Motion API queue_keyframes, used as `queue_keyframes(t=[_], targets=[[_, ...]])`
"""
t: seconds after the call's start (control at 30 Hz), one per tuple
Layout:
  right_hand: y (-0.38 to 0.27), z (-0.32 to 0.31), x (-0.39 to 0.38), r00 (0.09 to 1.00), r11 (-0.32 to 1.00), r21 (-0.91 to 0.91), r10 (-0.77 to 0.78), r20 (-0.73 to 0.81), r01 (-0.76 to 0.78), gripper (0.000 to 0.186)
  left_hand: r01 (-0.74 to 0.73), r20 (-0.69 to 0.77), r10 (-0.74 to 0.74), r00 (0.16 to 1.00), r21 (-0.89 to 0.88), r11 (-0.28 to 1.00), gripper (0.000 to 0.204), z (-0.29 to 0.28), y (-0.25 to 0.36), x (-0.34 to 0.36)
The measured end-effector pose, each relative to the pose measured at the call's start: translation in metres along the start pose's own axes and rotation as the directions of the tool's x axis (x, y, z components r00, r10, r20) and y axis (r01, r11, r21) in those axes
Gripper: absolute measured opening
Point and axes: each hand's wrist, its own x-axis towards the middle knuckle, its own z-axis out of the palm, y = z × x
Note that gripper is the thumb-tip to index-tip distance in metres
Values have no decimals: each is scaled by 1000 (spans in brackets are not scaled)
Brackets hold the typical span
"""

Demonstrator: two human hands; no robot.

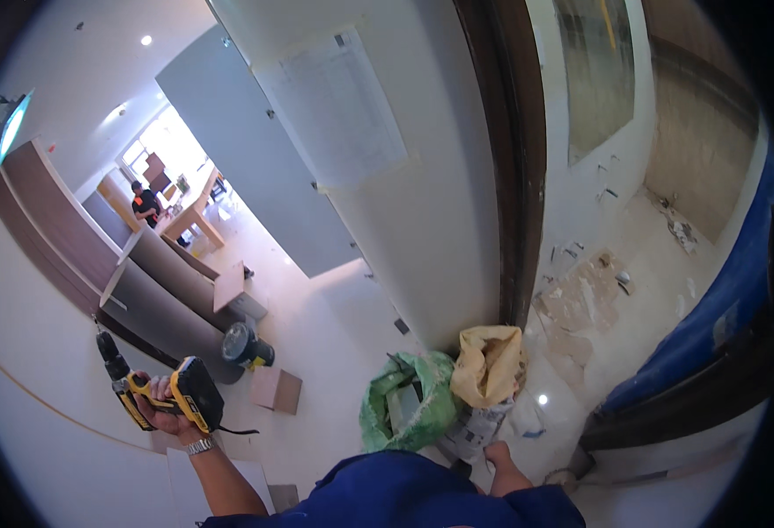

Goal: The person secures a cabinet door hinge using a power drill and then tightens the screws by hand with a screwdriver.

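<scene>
My left hand (165, 417) is wrapped round the grip of a yellow and black cordless drill (121, 378), raised at the left with a thin bit pointing up toward the wall. A thick black battery sits on the drill's base, and a short strap hangs from it. A metal watch is on my left wrist. Low at the centre right hangs my right hand (498, 454), close to a whitish printed sack (473, 433); its fingers are too small and turned away to make out. Beside it stand an open green woven sack (371, 412) with boxy scraps and a tan sack (485, 374).
Rolled carpets (162, 304) lean along the left wall, near a dark bucket (244, 345) and a cardboard box (276, 390). A grey panel door (237, 150) stands ajar. Torn cardboard (585, 304) litters the floor at right. Another person (146, 204) is by a far wooden table.
</scene>
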Motion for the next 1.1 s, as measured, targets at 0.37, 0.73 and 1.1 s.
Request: queue_keyframes(t=[0.37,0.73,1.1], targets=[[17,-29,-9,984,950,-302,-24,177,78,27,55,52,-53,997,-47,997,43,-5,-2,3],[27,-12,-16,971,993,86,54,232,-76,31,75,-19,-77,997,-123,990,44,-13,6,5],[-11,-63,-34,931,869,335,350,102,-364,25,124,-68,-130,989,-87,988,45,-22,18,-7]])
